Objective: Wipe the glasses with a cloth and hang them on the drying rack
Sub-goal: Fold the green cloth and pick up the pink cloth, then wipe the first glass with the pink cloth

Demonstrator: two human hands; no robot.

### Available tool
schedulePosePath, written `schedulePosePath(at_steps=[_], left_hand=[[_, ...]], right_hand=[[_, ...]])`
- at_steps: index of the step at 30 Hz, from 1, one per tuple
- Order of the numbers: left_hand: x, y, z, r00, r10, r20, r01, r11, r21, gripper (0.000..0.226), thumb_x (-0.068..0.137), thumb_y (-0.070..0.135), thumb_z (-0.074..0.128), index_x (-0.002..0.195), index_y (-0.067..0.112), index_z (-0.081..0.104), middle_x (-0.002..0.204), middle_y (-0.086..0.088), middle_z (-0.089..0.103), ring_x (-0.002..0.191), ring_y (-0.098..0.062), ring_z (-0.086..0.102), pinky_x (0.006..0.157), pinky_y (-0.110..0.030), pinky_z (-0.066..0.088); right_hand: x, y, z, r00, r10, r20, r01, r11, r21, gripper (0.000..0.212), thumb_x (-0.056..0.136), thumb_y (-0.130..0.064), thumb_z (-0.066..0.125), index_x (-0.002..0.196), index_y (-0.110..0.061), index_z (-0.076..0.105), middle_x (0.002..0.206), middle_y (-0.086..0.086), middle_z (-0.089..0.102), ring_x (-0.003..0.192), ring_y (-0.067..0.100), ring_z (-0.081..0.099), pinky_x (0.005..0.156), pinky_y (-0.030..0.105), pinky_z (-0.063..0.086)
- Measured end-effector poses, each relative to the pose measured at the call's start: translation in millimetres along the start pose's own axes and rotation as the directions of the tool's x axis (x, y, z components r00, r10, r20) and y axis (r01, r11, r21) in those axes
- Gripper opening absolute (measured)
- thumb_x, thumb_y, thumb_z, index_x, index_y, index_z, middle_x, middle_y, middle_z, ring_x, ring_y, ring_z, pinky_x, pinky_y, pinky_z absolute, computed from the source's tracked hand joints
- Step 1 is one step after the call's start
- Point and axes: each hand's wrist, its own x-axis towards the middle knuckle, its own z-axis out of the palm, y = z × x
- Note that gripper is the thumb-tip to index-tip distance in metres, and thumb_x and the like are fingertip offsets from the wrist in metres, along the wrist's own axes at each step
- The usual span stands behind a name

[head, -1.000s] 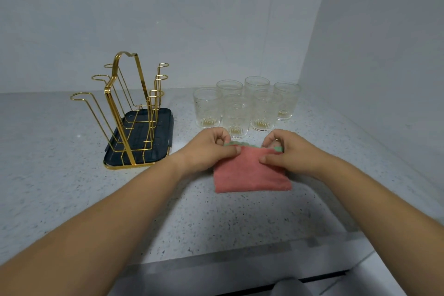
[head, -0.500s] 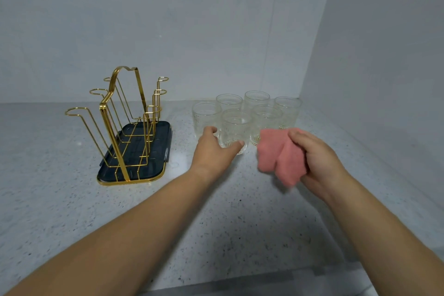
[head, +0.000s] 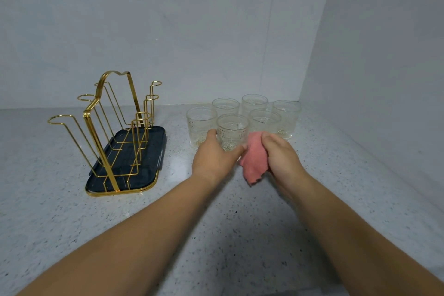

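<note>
Left hand [head: 213, 160] round ribbed glass [head: 232, 132] — right hand [head: 282, 156], crumpled pink cloth [head: 255, 158]

Base of the front glass [head: 231, 131] behind the left hand [head: 213, 158]

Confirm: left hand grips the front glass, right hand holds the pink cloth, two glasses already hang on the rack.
Wrong on one count: the head view shows no glass on the rack; all six glasses stand on the counter. The left hand grips the front glass, the right hand holds the pink cloth.
</note>
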Motion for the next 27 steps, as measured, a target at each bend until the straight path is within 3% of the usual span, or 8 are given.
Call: schedulePosePath(at_steps=[6, 11, 14, 16, 20, 22, 25, 27], left_hand=[[3.0, -6.2, 1.2, 1.0, 0.03, 0.0, -0.03, 1.0, -0.01, 0.084, 0.085, 0.064, 0.071, 0.15, 0.019, 0.04, 0.142, -0.007, 0.064, 0.128, -0.027, 0.062, 0.105, -0.047, 0.051], [-15.7, -3.6, -5.0, 0.993, 0.093, -0.072, -0.096, 0.994, -0.042, 0.067, 0.086, 0.063, 0.071, 0.136, 0.025, 0.048, 0.121, 0.004, 0.07, 0.108, -0.02, 0.068, 0.091, -0.039, 0.055], [-33.7, 1.4, -15.7, 0.982, 0.149, -0.119, -0.168, 0.971, -0.172, 0.054, 0.087, 0.057, 0.074, 0.129, 0.033, 0.053, 0.109, 0.015, 0.067, 0.098, -0.005, 0.064, 0.081, -0.025, 0.05], [-44.9, 4.6, -22.7, 0.982, 0.149, -0.118, -0.182, 0.92, -0.348, 0.044, 0.087, 0.049, 0.078, 0.123, 0.033, 0.058, 0.1, 0.015, 0.066, 0.089, -0.001, 0.064, 0.078, -0.02, 0.05], [-68.0, 11.2, -35.5, 0.992, 0.12, 0.038, -0.058, 0.704, -0.707, 0.035, 0.093, 0.035, 0.072, 0.121, 0.016, 0.064, 0.088, -0.002, 0.073, 0.08, -0.014, 0.071, 0.084, -0.041, 0.061], [-78.0, 9.1, -38.7, 0.984, 0.141, 0.11, -0.002, 0.622, -0.783, 0.04, 0.093, 0.043, 0.065, 0.123, 0.015, 0.063, 0.108, -0.01, 0.077, 0.096, -0.023, 0.076, 0.095, -0.054, 0.06], [-87.9, 2.8, -40.6, 0.971, 0.162, 0.177, 0.069, 0.519, -0.852, 0.044, 0.097, 0.046, 0.056, 0.134, 0.022, 0.06, 0.13, -0.007, 0.073, 0.121, -0.028, 0.069, 0.105, -0.056, 0.052], [-89.5, -4.4, -41.3, 0.969, 0.164, 0.187, 0.078, 0.513, -0.855, 0.047, 0.101, 0.047, 0.052, 0.139, 0.022, 0.058, 0.134, -0.009, 0.07, 0.126, -0.028, 0.067, 0.11, -0.056, 0.048]], right_hand=[[0.9, 3.7, 2.4, 0.999, -0.03, -0.012, 0.03, 0.999, -0.039, 0.029, 0.109, -0.032, 0.046, 0.098, -0.022, 0.071, 0.106, 0.012, 0.076, 0.107, 0.032, 0.072, 0.102, 0.05, 0.055], [-13.4, 0.2, 3.0, 0.988, -0.153, 0.009, 0.153, 0.982, -0.109, 0.042, 0.099, -0.049, 0.047, 0.097, -0.011, 0.066, 0.107, 0.03, 0.068, 0.101, 0.048, 0.067, 0.096, 0.059, 0.054], [-27.6, -7.9, 0.5, 0.959, -0.275, 0.066, 0.282, 0.948, -0.144, 0.044, 0.107, -0.042, 0.046, 0.101, -0.003, 0.063, 0.096, 0.026, 0.066, 0.082, 0.027, 0.061, 0.079, 0.041, 0.051], [-37.2, -13.1, 1.8, 0.942, -0.325, 0.087, 0.334, 0.933, -0.137, 0.041, 0.108, -0.039, 0.046, 0.095, -0.003, 0.061, 0.082, 0.008, 0.06, 0.076, 0.014, 0.055, 0.072, 0.031, 0.045], [-58.3, -30.8, 15.8, 0.894, -0.431, 0.125, 0.445, 0.886, -0.129, 0.025, 0.106, -0.033, 0.051, 0.085, -0.019, 0.055, 0.068, -0.015, 0.054, 0.06, 0.002, 0.051, 0.058, 0.015, 0.044], [-68.0, -31.7, 22.2, 0.881, -0.446, 0.158, 0.469, 0.868, -0.164, 0.002, 0.103, -0.032, 0.056, 0.101, -0.031, 0.055, 0.087, -0.013, 0.063, 0.071, 0.001, 0.061, 0.065, 0.017, 0.052], [-83.0, -22.7, 30.0, 0.881, -0.417, 0.225, 0.458, 0.871, -0.178, 0.04, 0.104, -0.032, 0.051, 0.142, -0.037, 0.037, 0.131, -0.018, 0.059, 0.111, -0.011, 0.062, 0.092, 0.014, 0.054], [-93.9, -16.0, 34.1, 0.879, -0.378, 0.291, 0.437, 0.882, -0.176, 0.06, 0.105, -0.035, 0.045, 0.159, -0.039, 0.019, 0.161, -0.016, 0.039, 0.141, -0.002, 0.045, 0.115, 0.024, 0.043]])
